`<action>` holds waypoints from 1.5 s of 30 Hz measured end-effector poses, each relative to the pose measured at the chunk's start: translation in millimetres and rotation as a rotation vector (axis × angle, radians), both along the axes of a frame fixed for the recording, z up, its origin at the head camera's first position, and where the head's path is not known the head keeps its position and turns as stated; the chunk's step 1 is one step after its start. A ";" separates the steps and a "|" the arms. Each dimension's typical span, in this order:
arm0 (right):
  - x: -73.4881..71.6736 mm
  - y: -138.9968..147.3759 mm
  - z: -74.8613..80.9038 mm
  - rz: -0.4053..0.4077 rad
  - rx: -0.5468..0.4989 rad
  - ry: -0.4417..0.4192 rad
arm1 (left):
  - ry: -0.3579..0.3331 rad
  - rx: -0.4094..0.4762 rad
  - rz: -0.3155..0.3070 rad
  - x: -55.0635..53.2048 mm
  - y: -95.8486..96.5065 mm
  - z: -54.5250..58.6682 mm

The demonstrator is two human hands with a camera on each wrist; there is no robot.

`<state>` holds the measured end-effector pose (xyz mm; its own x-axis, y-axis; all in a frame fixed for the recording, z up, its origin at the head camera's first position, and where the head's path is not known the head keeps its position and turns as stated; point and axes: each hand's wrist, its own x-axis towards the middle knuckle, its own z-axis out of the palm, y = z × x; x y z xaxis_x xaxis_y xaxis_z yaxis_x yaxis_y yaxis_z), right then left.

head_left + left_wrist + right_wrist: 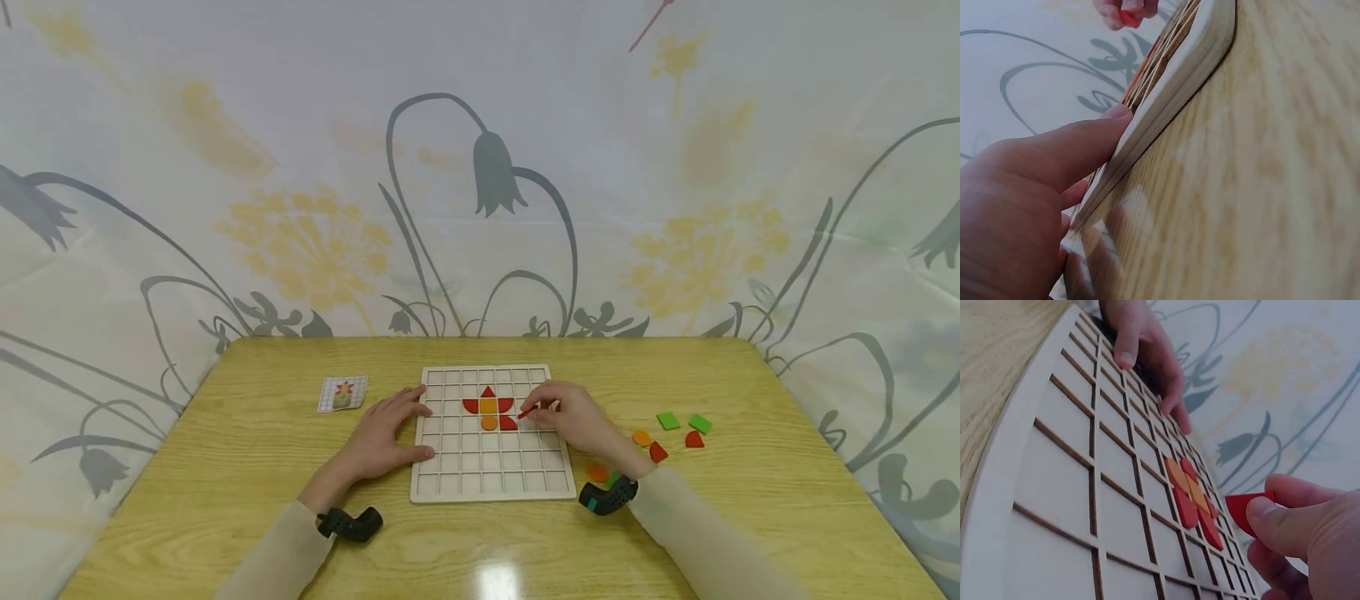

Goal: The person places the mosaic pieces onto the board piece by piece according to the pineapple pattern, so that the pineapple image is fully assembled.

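Observation:
A white gridded board [491, 497] lies on the table. On it sit a red triangle [488, 392], an orange square [488, 406] below that, then an orange circle [489, 423]. Red quarter-circle pieces flank the square on both sides, and another [507, 423] lies right of the circle. My left hand [386, 433] rests at the board's left edge, fingers spread, thumb on the rim in the left wrist view. Between thumb and fingers, my right hand [568, 414] pinches a red quarter-circle piece [1244, 509], held over the board's right side.
Right of the board lie loose pieces: green squares [667, 421], red quarter-circles [694, 439] and orange circles [641, 437], some partly hidden by the right forearm. A small printed pattern card [342, 394] is at the left. A flower-patterned cloth [450, 208] hangs behind the table.

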<state>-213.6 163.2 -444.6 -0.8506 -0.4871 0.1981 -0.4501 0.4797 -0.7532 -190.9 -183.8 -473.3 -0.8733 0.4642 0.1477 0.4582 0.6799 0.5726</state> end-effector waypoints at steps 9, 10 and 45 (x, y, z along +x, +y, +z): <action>-4.3 -25.8 -4.6 0.061 -0.105 -0.046 | -0.007 -0.010 0.001 -1.3 1.4 -0.6; -4.2 -28.1 -4.8 0.059 -0.110 -0.050 | -0.006 -0.012 0.000 -1.7 1.7 -0.9; -7.6 -72.7 -18.1 0.077 0.084 0.141 | 0.000 0.002 0.009 -1.0 0.2 -1.6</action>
